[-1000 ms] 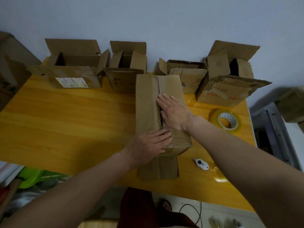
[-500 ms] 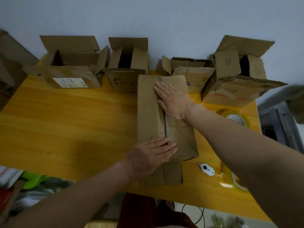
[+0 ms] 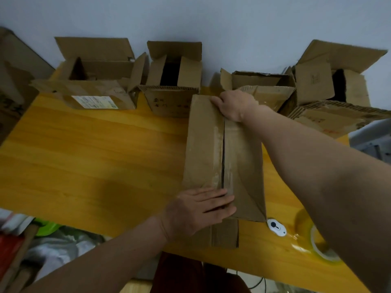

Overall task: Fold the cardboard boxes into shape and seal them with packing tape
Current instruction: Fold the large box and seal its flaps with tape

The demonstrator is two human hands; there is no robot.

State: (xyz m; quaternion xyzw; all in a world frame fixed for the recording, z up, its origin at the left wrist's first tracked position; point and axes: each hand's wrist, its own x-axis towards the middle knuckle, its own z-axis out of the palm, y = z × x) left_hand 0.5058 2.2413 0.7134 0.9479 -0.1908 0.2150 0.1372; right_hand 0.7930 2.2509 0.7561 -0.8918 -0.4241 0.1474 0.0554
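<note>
1. Box (image 3: 224,157) lies long and flat-topped on the tabletop (image 3: 88,166), its near end overhanging the tabletop's near edge. A dark seam between its two flaps runs down its length.
2. My left hand (image 3: 201,210) presses flat on the box's near end, fingers straight and close together, laid across the seam.
3. My right hand (image 3: 234,105) is at the box's far end, fingers curled over the edge, gripping it.
4. I judge the step to be smoothing tape along the seam. A glossy strip shows over the seam, but I cannot tell where it ends.
5. To do it well, I would keep the left hand pinning the flaps level while the right rubs the tape over the far edge and down the end wall, so no bubble or lifted corner is left.
6. The cardboard is brown, creased and worn, with pale scuffs beside the seam. It will likely flex under pressure, so I would press evenly.
7. Beyond the box stand four open boxes (image 3: 95,89), flaps up, corrugated edges showing.
8. Right of the box's near end lie a small white cutter (image 3: 276,227) and a clear-yellow tape roll (image 3: 321,248), partly hidden by my right arm.
</note>
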